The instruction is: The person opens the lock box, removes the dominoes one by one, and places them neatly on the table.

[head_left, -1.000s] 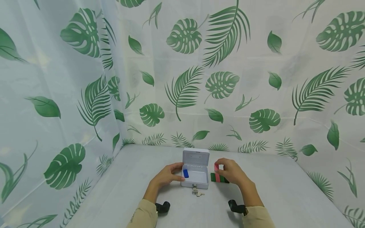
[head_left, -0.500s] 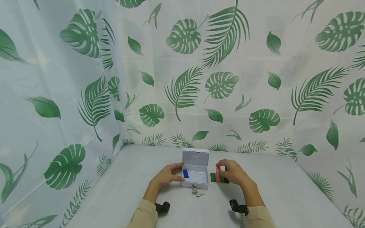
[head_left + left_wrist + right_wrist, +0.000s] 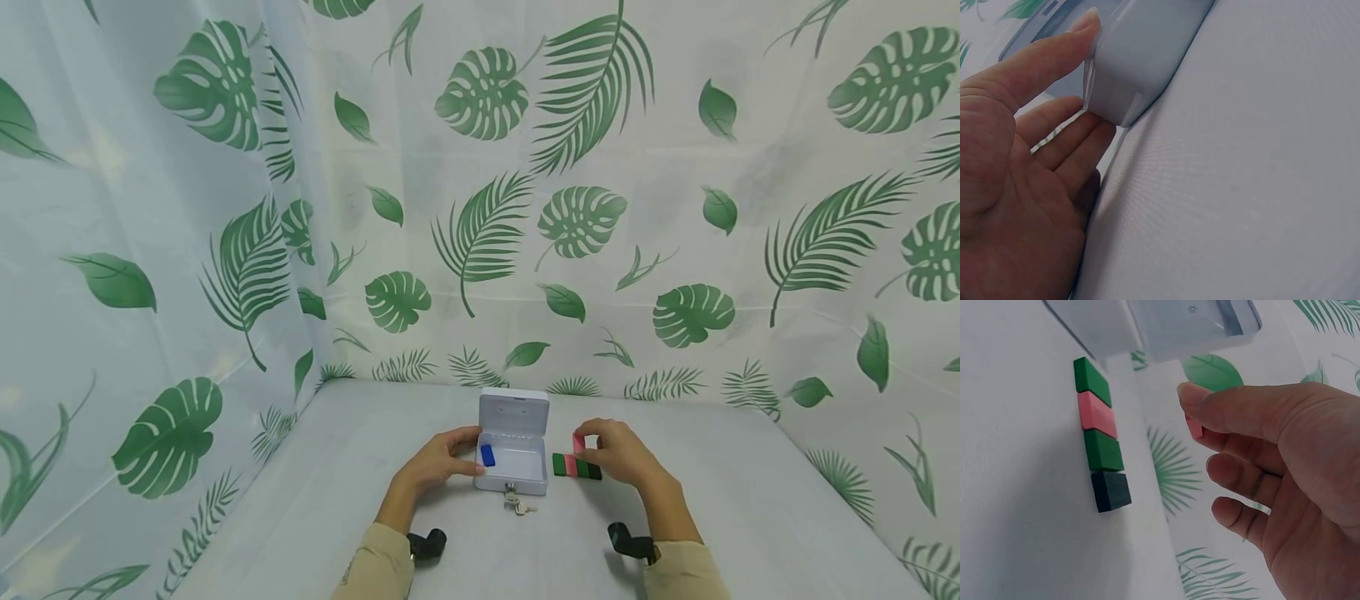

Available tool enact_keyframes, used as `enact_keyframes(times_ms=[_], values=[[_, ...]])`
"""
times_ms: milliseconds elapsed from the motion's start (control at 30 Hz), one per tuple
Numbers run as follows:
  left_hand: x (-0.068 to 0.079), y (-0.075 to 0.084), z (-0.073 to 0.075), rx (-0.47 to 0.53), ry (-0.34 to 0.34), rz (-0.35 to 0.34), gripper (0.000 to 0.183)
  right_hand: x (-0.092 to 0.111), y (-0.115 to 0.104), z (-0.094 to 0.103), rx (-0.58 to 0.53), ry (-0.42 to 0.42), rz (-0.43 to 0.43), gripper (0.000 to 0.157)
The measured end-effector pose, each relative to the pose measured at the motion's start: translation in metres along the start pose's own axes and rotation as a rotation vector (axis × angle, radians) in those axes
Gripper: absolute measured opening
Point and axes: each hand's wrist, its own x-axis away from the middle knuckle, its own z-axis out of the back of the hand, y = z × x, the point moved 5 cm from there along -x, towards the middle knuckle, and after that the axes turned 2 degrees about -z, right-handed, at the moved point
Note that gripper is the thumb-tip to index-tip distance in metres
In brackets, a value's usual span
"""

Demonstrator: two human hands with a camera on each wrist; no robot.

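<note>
A grey metal cash box [image 3: 512, 483] stands on the table with its lid [image 3: 513, 414] up. A small blue block [image 3: 488, 455] leans inside against the left wall. My left hand [image 3: 437, 459] holds the box's left side, thumb on the rim in the left wrist view [image 3: 1035, 69], fingers against the outer wall. Between thumb and index finger, my right hand [image 3: 617, 450] pinches a pink block [image 3: 1194, 428], mostly covered by the fingers. Below it lies a row: green block [image 3: 1092, 381], pink block [image 3: 1097, 414], second green block [image 3: 1104, 450] and very dark block [image 3: 1111, 490].
Two small keys [image 3: 522, 507] hang from the lock at the front of the box and lie on the white tabletop [image 3: 480, 558]. Leaf-printed curtains [image 3: 495, 250] rise behind and on the left. Each wrist carries a black camera mount [image 3: 628, 542].
My right hand has shifted slightly to the right with the pink block, above the row. My left hand and the cash box stay as they were.
</note>
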Motion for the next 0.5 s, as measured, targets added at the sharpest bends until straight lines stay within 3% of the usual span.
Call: enact_keyframes(times_ms=[500], values=[[0.0, 0.0006, -0.0005, -0.004, -0.005, -0.009, 0.078, 0.0043, 0.005, 0.0058, -0.007, 0.015, -0.027, 0.028]])
